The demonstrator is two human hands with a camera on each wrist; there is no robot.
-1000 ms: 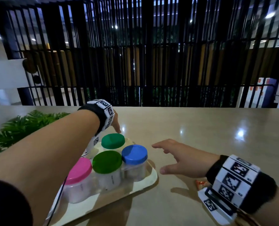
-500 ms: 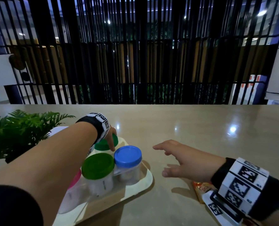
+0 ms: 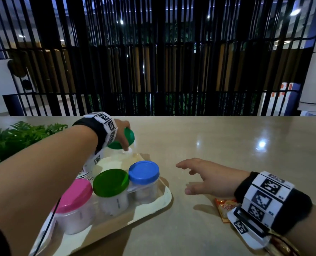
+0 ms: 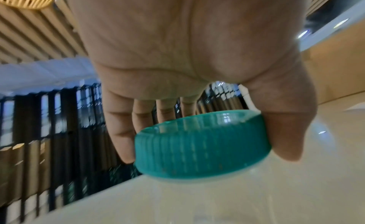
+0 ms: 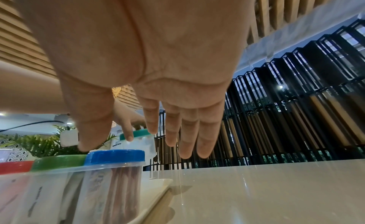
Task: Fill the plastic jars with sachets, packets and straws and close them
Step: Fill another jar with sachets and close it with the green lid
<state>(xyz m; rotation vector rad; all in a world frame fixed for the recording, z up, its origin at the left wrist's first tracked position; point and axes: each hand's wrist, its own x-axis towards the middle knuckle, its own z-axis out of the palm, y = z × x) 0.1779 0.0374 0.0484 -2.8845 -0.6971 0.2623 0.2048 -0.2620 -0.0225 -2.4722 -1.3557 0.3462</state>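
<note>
Left hand [image 3: 123, 133] grips the teal-lidded jar [image 3: 123, 145] from above: thumb on one side of the ribbed lid [image 4: 201, 147], fingers [image 4: 120, 133] curled down the other. The jar hangs tilted, clear of the tray [image 3: 160, 202], over the tray's far corner.

Nearer than the grip, on the tray: the blue-lidded jar [image 3: 144, 172], green-lidded jar [image 3: 111, 182] and pink-lidded jar [image 3: 75, 196], all capped and standing close together.

Right of the grip, well apart: right hand [image 3: 210, 180] spread flat, palm down, holding nothing, low over the counter [image 3: 227, 141]. An orange sachet [image 3: 225, 207] lies under its wrist.

Beyond the grip: bare counter, then dark railings.

Handling, as judged: thin clear plastic, light, walls likely to flex if squeezed. Ridges make the lid the surest hold, but a lid-only grip relies on the thread being tight; a second hand on the body would steady it for unscrewing.

View differences: the left wrist view alone shows the lid's ribbing and thumb placement. The right wrist view alone shows brown sticks and a printed packet inside the blue-lidded jar, and that the held jar's body looks empty. The head view alone shows the tray layout and the sachet.
</note>
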